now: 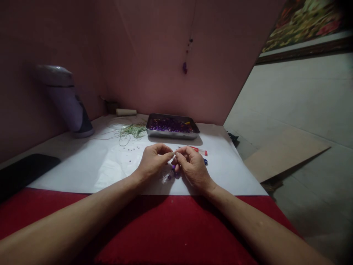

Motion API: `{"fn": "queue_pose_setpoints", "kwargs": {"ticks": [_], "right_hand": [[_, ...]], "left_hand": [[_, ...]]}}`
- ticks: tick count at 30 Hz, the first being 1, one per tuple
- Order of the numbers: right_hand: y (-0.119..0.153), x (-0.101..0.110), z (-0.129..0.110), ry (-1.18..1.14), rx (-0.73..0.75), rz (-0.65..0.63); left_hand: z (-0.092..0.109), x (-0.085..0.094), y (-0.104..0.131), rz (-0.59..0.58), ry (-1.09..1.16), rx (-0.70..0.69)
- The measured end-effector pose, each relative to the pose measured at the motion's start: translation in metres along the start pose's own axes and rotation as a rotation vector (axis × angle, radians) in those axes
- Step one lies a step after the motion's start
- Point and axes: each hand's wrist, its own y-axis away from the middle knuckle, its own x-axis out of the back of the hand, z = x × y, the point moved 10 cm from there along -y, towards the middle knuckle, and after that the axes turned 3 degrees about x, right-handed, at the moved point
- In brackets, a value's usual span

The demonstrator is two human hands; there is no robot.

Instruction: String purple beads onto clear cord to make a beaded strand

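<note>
Pinching a small piece (173, 154) between both sets of fingertips, I work with the left hand (154, 161) and right hand (193, 167) almost touching. The piece is too fine to identify. Purple beads (175, 173) sit just below the fingers, whether hanging or lying I cannot tell. The step appears to be threading or fastening; the next move calls for light, steady fingers. Beyond them: tray (171, 135); farther left, green cord (134, 130).
</note>
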Motion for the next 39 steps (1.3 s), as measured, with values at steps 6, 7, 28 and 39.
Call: {"fn": "queue_pose_setpoints", "kwargs": {"ticks": [6,7,28,39], "right_hand": [[0.0,0.009,-0.014,0.152,0.059,0.066],[0.0,0.01,-0.016,0.184,0.072,0.076],[-0.001,0.021,-0.005,0.179,-0.032,0.167],[-0.001,0.005,-0.009,0.119,0.045,0.029]], "left_hand": [[-0.006,-0.002,0.002,-0.012,0.179,0.109],[-0.006,-0.002,0.002,-0.015,0.196,0.112],[-0.011,0.0,0.0,-0.005,0.28,0.156],[-0.008,-0.001,0.004,0.013,0.289,0.171]]}}
